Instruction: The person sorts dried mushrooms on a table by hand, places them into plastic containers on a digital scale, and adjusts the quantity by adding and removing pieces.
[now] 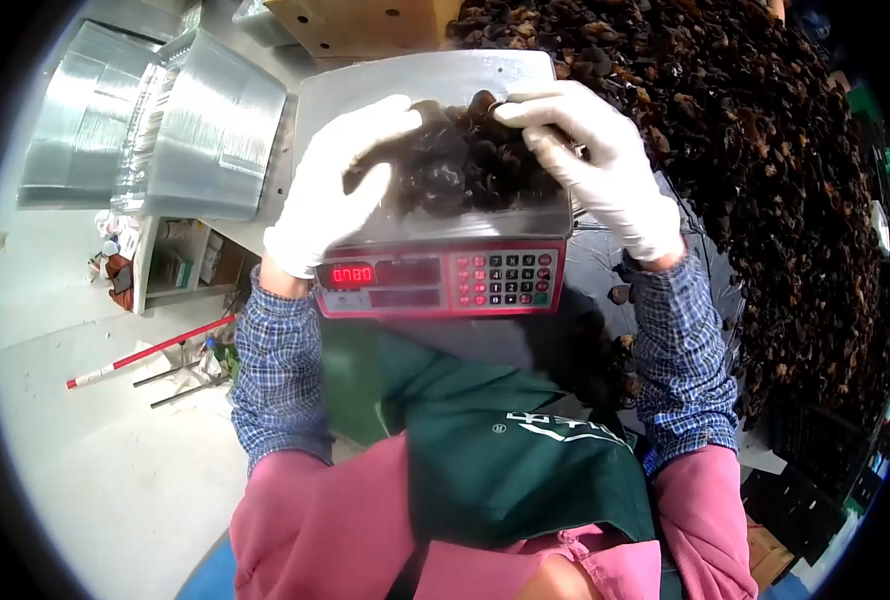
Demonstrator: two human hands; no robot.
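Note:
A red-framed digital scale (443, 280) with a lit red display carries a clear plastic container (435, 185) filled with dark, dried, fungus-like pieces (495, 160) on its metal pan (350, 85). My left hand (340, 180), in a white glove, rests at the container's left side, thumb and fingers apart. At the right side is my right hand (600, 155), also gloved, its fingertips bent against the dark pieces at the container's upper right. Whether a piece is pinched there is too small to tell.
Stacks of clear plastic containers (215, 130) stand at the upper left. A large heap of dark pieces (755, 170) fills the right side. A yellow box (365, 25) lies behind the scale. White shelving (177, 262) and a red pole (155, 350) are at the left.

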